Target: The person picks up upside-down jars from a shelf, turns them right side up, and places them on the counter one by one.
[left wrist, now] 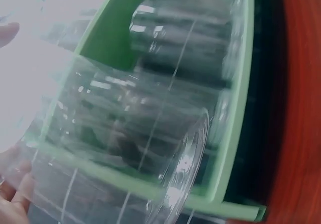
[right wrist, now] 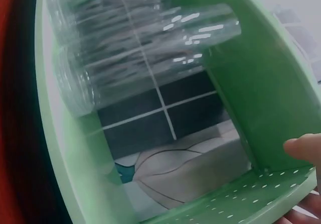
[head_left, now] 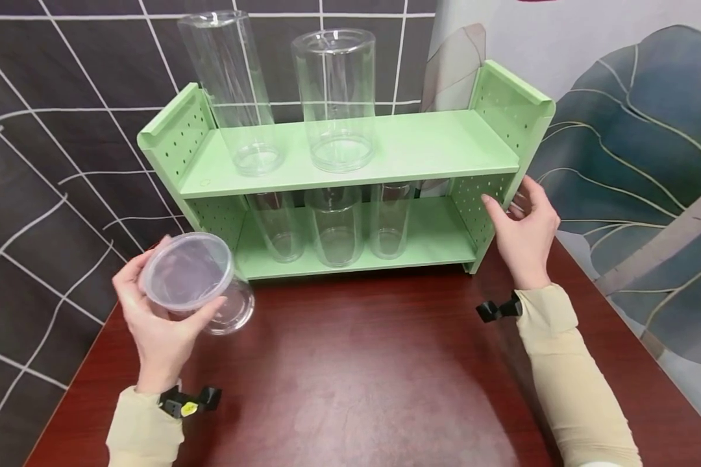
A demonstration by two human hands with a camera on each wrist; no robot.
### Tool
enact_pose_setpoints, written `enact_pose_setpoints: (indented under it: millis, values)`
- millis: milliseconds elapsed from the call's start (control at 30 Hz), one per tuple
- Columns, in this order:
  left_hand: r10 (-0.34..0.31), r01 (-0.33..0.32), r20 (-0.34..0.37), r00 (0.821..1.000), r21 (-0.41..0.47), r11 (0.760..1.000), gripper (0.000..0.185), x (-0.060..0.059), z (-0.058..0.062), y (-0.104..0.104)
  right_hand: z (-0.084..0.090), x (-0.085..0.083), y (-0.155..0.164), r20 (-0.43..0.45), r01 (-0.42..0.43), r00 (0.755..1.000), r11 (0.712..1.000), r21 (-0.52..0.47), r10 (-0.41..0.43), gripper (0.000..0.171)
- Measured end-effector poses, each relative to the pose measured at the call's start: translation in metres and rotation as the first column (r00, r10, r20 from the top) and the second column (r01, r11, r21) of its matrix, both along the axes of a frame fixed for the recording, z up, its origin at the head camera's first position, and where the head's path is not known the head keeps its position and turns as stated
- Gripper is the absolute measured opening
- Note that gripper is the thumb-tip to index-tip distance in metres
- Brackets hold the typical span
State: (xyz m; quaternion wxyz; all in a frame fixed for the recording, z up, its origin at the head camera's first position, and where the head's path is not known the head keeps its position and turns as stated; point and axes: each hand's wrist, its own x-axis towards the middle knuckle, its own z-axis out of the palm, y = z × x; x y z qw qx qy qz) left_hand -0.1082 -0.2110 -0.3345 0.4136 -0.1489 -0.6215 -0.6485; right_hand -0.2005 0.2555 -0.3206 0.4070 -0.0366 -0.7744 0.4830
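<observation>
My left hand [head_left: 158,324] grips a clear jar [head_left: 233,310] near its translucent lid [head_left: 188,271], thumb on one side and fingers on the other. The jar is tilted, its lid toward the head camera, in front of the shelf's lower left corner. In the left wrist view the see-through jar [left wrist: 120,128] overlaps the shelf. At the other end, my right hand [head_left: 526,230] holds the right side panel of the green two-tier shelf [head_left: 432,146]. Its thumb [right wrist: 303,146] lies inside the perforated panel and the fingers are outside, partly hidden.
Two tall clear containers, a slim one [head_left: 233,84] and a wider one [head_left: 335,91], stand on the upper tier. On the lower tier are three clear containers, one at its middle [head_left: 335,237]. A red-brown table [head_left: 350,370] carries the shelf; a dark tiled wall [head_left: 52,162] rises behind.
</observation>
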Motion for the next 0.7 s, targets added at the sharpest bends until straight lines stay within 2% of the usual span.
enact_pose_setpoints:
  millis: [167,233,267,333,400,467,500,533,600,700]
  values:
    - [0.075,-0.072,-0.026,0.997,0.083,0.994,0.089,-0.006,0.004,-0.015,-0.007,-0.017,0.012,-0.001,0.076,0.997,0.997,0.018,-0.076,0.034]
    - [0.124,-0.123,-0.008,0.992,0.09,0.988,0.089,-0.01,0.004,-0.021,-0.006,-0.019,0.014,-0.01,0.098,0.995,0.995,0.025,-0.097,0.029]
    - [0.165,-0.165,0.01,0.986,0.06,0.984,0.088,-0.012,0.004,-0.024,-0.006,-0.02,0.014,-0.014,0.11,0.994,0.993,0.036,-0.11,0.027]
    - [0.282,-0.283,0.082,0.956,0.002,0.959,0.087,-0.014,0.004,-0.029,-0.005,-0.021,0.014,-0.022,0.128,0.992,0.99,0.061,-0.127,0.023]
    - [0.393,-0.387,0.148,0.907,-0.069,0.919,0.086,-0.017,0.002,-0.034,-0.006,-0.022,0.014,-0.026,0.141,0.99,0.986,0.09,-0.14,0.022]
    - [0.478,-0.46,0.202,0.855,-0.129,0.878,0.085,-0.021,-0.001,-0.039,-0.007,-0.023,0.014,-0.032,0.145,0.989,0.983,0.111,-0.142,0.021]
    - [0.501,-0.483,0.236,0.833,-0.133,0.865,0.085,-0.024,-0.003,-0.041,-0.007,-0.023,0.014,-0.034,0.145,0.989,0.982,0.117,-0.142,0.021]
    - [0.512,-0.493,0.256,0.82,-0.14,0.859,0.085,-0.027,-0.005,-0.043,-0.008,-0.023,0.014,-0.036,0.144,0.989,0.982,0.123,-0.141,0.021]
    - [0.519,-0.503,0.3,0.8,-0.136,0.854,0.086,-0.037,-0.011,-0.048,-0.007,-0.023,0.015,-0.033,0.14,0.99,0.982,0.124,-0.137,0.022]
    - [0.504,-0.496,0.373,0.779,-0.127,0.859,0.089,-0.055,-0.022,-0.057,-0.007,-0.021,0.016,-0.025,0.134,0.991,0.984,0.12,-0.132,0.022]
